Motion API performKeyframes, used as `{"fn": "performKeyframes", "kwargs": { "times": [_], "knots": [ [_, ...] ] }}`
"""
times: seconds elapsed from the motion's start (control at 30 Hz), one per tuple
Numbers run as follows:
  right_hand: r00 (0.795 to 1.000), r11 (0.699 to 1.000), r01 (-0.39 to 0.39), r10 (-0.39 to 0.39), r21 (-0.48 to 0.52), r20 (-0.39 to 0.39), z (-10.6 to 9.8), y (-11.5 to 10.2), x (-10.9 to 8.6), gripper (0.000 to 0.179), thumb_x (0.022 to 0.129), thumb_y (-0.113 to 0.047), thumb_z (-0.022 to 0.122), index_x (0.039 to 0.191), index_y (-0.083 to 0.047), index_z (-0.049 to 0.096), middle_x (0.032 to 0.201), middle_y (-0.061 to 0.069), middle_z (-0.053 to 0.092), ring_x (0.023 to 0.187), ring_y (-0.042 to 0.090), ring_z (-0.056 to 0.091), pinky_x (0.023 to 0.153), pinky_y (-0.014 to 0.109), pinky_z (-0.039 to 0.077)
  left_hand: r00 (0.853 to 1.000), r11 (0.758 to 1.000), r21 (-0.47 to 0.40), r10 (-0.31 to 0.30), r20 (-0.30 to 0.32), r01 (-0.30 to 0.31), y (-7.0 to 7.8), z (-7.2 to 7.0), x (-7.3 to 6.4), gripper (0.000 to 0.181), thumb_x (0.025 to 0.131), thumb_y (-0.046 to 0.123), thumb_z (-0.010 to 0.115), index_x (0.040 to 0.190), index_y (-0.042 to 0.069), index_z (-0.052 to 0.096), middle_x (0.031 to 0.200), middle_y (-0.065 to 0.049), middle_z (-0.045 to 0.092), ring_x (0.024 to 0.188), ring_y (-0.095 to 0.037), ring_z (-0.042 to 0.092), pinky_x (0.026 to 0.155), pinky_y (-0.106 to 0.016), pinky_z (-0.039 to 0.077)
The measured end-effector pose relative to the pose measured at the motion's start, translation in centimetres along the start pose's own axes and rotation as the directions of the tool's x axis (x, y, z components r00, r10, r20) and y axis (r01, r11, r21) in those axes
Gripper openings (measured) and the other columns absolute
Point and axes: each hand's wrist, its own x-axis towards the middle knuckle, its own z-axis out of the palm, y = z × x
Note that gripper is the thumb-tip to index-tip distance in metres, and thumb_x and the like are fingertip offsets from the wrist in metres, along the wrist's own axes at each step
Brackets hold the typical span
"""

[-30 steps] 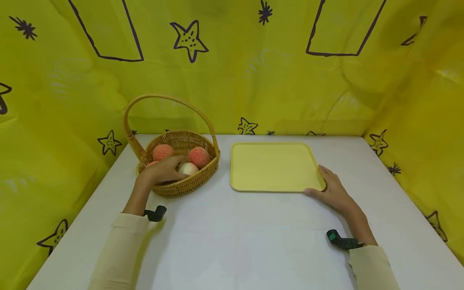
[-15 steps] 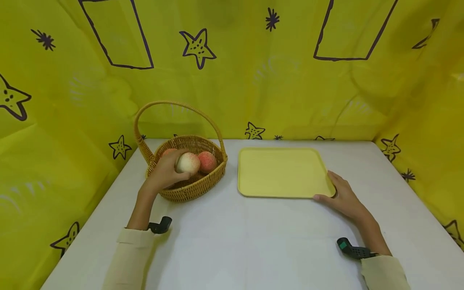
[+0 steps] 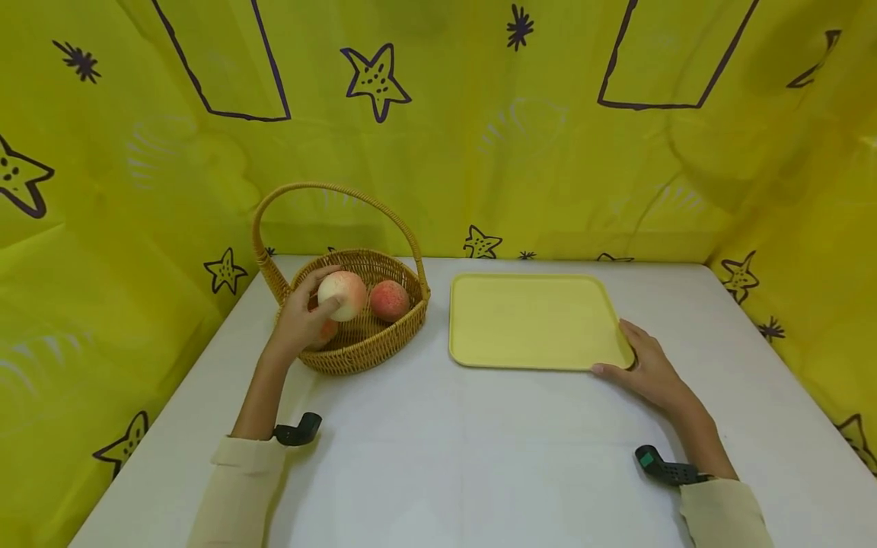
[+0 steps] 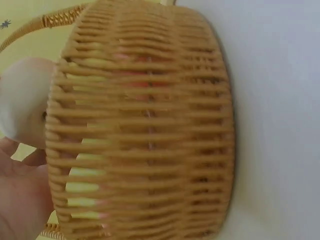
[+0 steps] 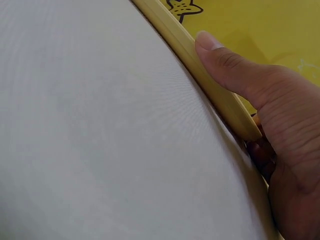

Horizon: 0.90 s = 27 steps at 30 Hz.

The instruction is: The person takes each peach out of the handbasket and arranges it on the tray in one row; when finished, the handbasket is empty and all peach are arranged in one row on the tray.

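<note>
One pale peach (image 3: 348,289) gripped in left hand (image 3: 299,313) over wicker basket (image 3: 373,352); yellow tray (image 3: 534,320) rightward, long axis crosswise, held near-right by right hand (image 3: 649,371).

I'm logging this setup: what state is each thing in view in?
Tan wicker basket: upright, handle raised
Cream-and-pink ball: gripped by the left hand above the basket
Red ball: in the basket, untouched
Orange-pink ball: in the basket, partly hidden
Yellow rectangular tray: face up, gripped at one corner by the right hand
</note>
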Motion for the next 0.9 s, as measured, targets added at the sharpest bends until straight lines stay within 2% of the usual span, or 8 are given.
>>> {"fn": "performKeyframes", "kwargs": {
  "times": [0.1,0.2,0.37,0.5,0.57,0.63,0.77,0.9],
  "knots": [
    [1.000,1.000,0.000,0.000,-0.002,-0.002,-0.2,0.0,-0.1,0.105,0.084,-0.040,0.075,0.155,0.003,0.010,0.156,0.035,0.015,0.140,0.057,0.015,0.106,0.073,0.019,1.000,0.994,-0.106,-0.027,0.013,0.028,0.2,0.4,0.2,0.050,0.102,0.028,0.050,0.150,0.022,0.037,0.154,-0.013,0.033,0.132,-0.039,0.044,0.096,-0.048,0.048],
    [1.000,1.000,-0.009,0.009,-0.003,-0.002,-0.3,0.0,-0.1,0.106,0.084,-0.040,0.075,0.155,0.003,0.009,0.156,0.035,0.015,0.140,0.057,0.015,0.106,0.073,0.019,0.997,0.973,-0.221,-0.065,0.031,0.070,0.6,0.8,0.3,0.048,0.104,0.035,0.046,0.150,0.030,0.036,0.157,-0.008,0.028,0.130,-0.037,0.044,0.093,-0.042,0.049],
    [1.000,1.000,-0.017,0.017,0.002,0.011,-0.2,-0.1,-0.1,0.106,0.085,-0.041,0.074,0.155,0.003,0.008,0.156,0.035,0.013,0.141,0.057,0.013,0.107,0.073,0.018,0.994,0.937,-0.331,-0.097,0.058,0.111,0.8,1.5,0.2,0.051,0.105,0.039,0.040,0.153,0.029,0.027,0.159,-0.007,0.019,0.131,-0.038,0.041,0.089,-0.032,0.052],
    [1.000,1.000,-0.016,0.016,0.005,0.014,0.1,-0.1,0.0,0.106,0.084,-0.041,0.075,0.155,0.004,0.009,0.156,0.035,0.014,0.141,0.056,0.014,0.107,0.072,0.018,0.994,0.878,-0.466,-0.102,0.041,0.109,0.6,2.0,0.2,0.053,0.106,0.041,0.035,0.154,0.024,0.022,0.156,-0.009,0.020,0.133,-0.038,0.039,0.088,-0.030,0.055],
    [1.000,1.000,-0.019,0.019,0.008,0.015,0.1,-0.2,0.0,0.106,0.084,-0.041,0.075,0.155,0.004,0.009,0.156,0.035,0.014,0.141,0.056,0.014,0.107,0.072,0.018,0.995,0.848,-0.521,-0.102,0.019,0.097,0.5,2.1,0.2,0.051,0.105,0.043,0.035,0.151,0.022,0.025,0.152,-0.008,0.024,0.131,-0.034,0.041,0.089,-0.033,0.056],
    [1.000,1.000,-0.020,0.020,0.007,0.010,0.1,-0.2,0.0,0.106,0.084,-0.041,0.075,0.154,0.004,0.009,0.156,0.035,0.015,0.141,0.056,0.014,0.107,0.072,0.019,0.995,0.828,-0.554,-0.099,0.001,0.083,0.5,2.2,0.1,0.047,0.104,0.043,0.038,0.145,0.022,0.030,0.149,-0.006,0.028,0.128,-0.030,0.044,0.088,-0.033,0.056],
    [1.000,1.000,-0.021,0.021,0.010,0.009,0.0,-0.3,-0.1,0.106,0.084,-0.041,0.075,0.155,0.003,0.009,0.156,0.035,0.014,0.141,0.056,0.014,0.107,0.072,0.018,0.996,0.821,-0.567,-0.088,-0.003,0.070,0.6,2.2,-0.2,0.038,0.102,0.031,0.050,0.136,0.026,0.035,0.142,-0.002,0.035,0.121,-0.021,0.049,0.087,-0.027,0.054],
    [1.000,1.000,-0.023,0.023,0.007,0.005,0.0,-0.2,-0.1,0.106,0.084,-0.041,0.075,0.155,0.004,0.010,0.156,0.035,0.015,0.141,0.056,0.014,0.107,0.072,0.018,0.999,0.836,-0.547,-0.036,0.032,0.048,1.1,2.5,-0.5,0.056,0.097,0.017,0.056,0.147,0.018,0.032,0.140,-0.001,0.038,0.121,-0.016,0.050,0.092,-0.021,0.051]
  ]
}}
